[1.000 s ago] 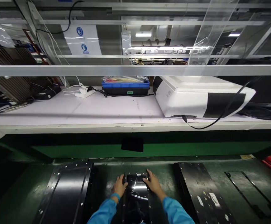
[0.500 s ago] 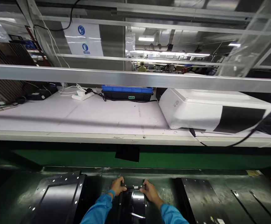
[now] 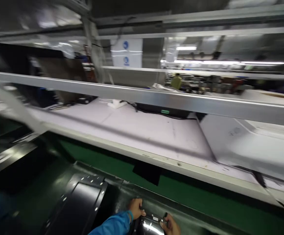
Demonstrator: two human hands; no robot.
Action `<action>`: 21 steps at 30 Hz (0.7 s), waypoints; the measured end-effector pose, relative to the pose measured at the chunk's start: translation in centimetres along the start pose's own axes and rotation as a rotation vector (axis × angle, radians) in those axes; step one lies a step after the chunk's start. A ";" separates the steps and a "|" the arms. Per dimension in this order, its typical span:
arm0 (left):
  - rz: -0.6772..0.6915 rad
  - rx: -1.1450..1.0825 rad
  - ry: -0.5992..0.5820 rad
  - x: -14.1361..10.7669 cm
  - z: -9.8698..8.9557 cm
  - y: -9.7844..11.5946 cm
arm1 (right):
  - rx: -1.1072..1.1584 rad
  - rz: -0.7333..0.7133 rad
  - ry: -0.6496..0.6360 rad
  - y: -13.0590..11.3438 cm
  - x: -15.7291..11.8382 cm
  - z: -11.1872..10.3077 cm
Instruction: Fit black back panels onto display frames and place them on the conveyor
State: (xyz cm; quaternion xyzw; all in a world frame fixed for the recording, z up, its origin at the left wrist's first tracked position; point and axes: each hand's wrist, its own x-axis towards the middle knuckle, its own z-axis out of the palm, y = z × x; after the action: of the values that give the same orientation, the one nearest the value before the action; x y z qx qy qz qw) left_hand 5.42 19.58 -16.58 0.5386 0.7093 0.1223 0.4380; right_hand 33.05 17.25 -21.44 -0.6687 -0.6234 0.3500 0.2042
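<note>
At the bottom of the view, a glossy black panel (image 3: 149, 227) with a small white label near its far edge lies on the dark green work surface. My left hand (image 3: 135, 208), in a blue sleeve with a blue wristband, grips its far left corner, thumb toward me. On the far right corner closes my right hand (image 3: 170, 224), its fingers bent round the edge. The near part of the panel is cut off by the frame. Left of my hands sits a larger black panel (image 3: 83, 202) with pale round spots along its border.
A pale shelf (image 3: 142, 133) runs above the work surface, with a metal rail (image 3: 132, 93) across it. On the shelf's right stands a large white box-like unit (image 3: 249, 140) with a black cable. A black flap (image 3: 147, 174) hangs below the shelf edge. Dark blue blurs at lower left.
My view has turned left and tilted, so things appear shifted right. Both hands keep their hold on the glossy panel. The black panel on the right has gone out of view.
</note>
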 end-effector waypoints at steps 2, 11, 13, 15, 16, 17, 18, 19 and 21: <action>-0.021 -0.047 0.062 -1.2 -0.3 1.0 | -0.005 -0.024 -0.044 -0.4 0.7 -0.5; 0.059 0.181 0.834 -21.9 -10.0 -3.6 | -0.088 0.153 0.004 -1.4 -5.3 0.9; -0.192 0.351 0.885 -25.0 -12.9 -6.2 | -0.089 0.098 -0.039 -1.5 -7.6 1.4; -0.332 0.483 0.799 -26.2 -14.2 -8.0 | -0.074 0.018 -0.101 -2.3 -9.2 1.9; -0.348 0.535 0.743 -26.3 -14.4 -8.5 | -0.055 -0.022 -0.136 -3.0 -9.7 2.3; -0.341 0.578 0.693 -26.1 -14.3 -8.7 | -0.030 -0.064 -0.172 -3.9 -10.0 2.7; -0.328 0.609 0.656 -26.0 -14.2 -8.8 | -0.001 -0.108 -0.206 -5.0 -10.3 3.2; -0.314 0.625 0.626 -25.8 -14.1 -8.7 | 0.027 -0.145 -0.239 -6.3 -10.5 3.7; -0.305 0.612 0.585 -26.4 -14.3 -8.4 | 0.086 -0.196 -0.299 -8.9 -11.0 4.7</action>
State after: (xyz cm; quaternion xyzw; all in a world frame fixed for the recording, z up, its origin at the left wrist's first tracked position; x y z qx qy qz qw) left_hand -9.91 -2.42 -0.68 0.4755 0.8780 -0.0120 0.0525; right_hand 23.70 7.00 -15.95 -0.5358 -0.6936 0.4503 0.1706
